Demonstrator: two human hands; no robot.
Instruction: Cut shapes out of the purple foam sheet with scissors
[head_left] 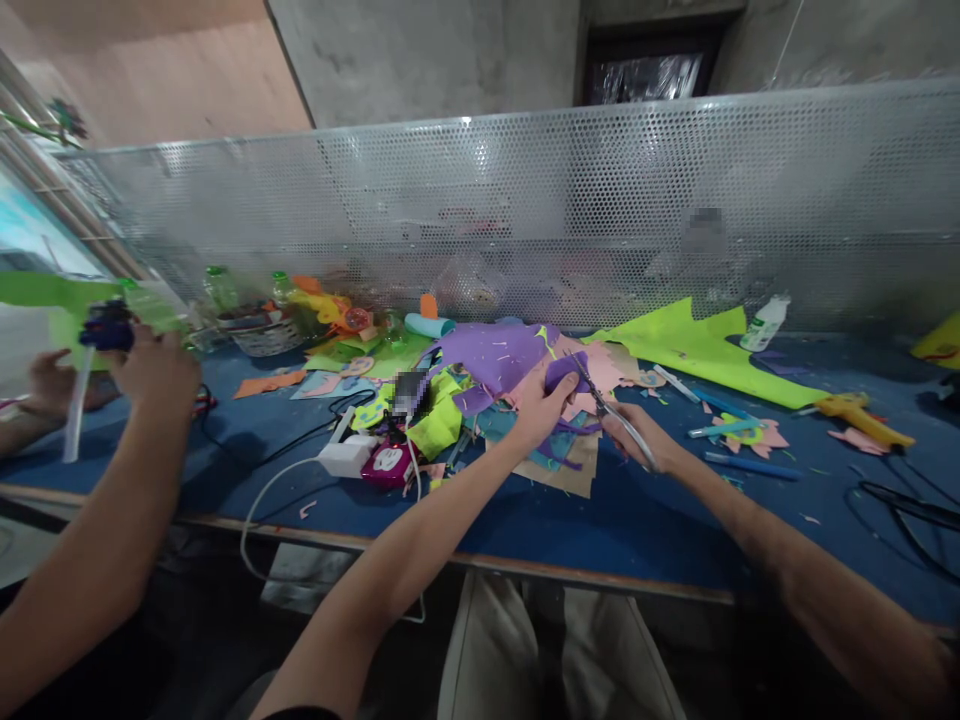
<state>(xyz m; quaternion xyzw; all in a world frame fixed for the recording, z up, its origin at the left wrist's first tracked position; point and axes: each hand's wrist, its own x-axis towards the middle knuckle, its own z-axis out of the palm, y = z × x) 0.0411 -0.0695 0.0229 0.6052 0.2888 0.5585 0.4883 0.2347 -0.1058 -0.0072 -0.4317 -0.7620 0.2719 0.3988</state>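
Pinched in the left hand (541,406), between thumb and fingers, a small purple piece (559,371) is held over the scrap-strewn middle of the blue table (570,535), and the right hand (651,432) is wrapped round the scissors (637,442), blades right at the piece! Just behind, a purple sheet (487,352) lies spread out, with a lime-green sheet (690,348) stretching rightward towards a yellow glue gun (861,418); over on the left, a basket (271,337) stands beside green-capped bottles (219,290), and along the back runs a perforated metal panel (420,190), bare grey wall (435,60) rising beyond it
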